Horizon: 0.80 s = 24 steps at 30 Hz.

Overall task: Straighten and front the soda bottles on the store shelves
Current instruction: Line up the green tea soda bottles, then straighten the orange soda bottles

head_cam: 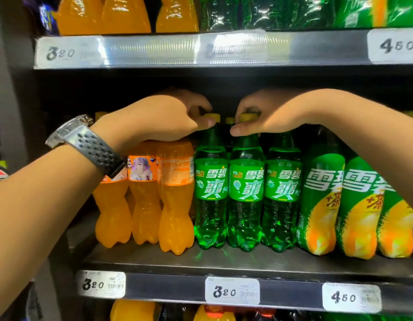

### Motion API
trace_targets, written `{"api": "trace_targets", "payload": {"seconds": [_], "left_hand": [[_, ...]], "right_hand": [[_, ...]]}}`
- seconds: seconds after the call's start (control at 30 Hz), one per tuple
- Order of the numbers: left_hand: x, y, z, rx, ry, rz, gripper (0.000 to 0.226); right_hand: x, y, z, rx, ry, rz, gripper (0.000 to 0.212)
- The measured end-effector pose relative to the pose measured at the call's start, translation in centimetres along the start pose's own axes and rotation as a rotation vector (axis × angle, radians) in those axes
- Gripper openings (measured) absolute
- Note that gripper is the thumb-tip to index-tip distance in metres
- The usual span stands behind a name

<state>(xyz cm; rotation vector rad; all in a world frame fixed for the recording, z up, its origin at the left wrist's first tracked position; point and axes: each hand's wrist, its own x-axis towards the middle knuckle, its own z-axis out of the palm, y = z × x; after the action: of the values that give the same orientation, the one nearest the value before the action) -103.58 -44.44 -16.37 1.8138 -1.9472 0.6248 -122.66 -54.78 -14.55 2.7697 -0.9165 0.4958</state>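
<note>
Left hand [168, 117] pinches leftmost green bottle [211, 200] cap; right hand [272, 112] fingers [238, 130] clamp neighbouring bottle [246, 200] cap.

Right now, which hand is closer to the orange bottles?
Left. The left hand is right above the orange bottles, gripping the first green bottle; the right hand grips the second green bottle, farther right.
</note>
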Motion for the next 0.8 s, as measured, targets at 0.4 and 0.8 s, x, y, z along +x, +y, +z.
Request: {"api": "trace_targets", "payload": {"seconds": [0.4,0.8], "left_hand": [[-3.6,-5.3,-1.1,0.19,0.094,-0.145,0.034],[-2.9,-5.9,-0.6,0.414,0.086,-0.175,0.036]], "right_hand": [[2.4,-9.2,1.4,0.04,0.275,-0.105,0.045],[5.7,-11.3,2.8,0.024,0.253,0.004,0.041]]}}
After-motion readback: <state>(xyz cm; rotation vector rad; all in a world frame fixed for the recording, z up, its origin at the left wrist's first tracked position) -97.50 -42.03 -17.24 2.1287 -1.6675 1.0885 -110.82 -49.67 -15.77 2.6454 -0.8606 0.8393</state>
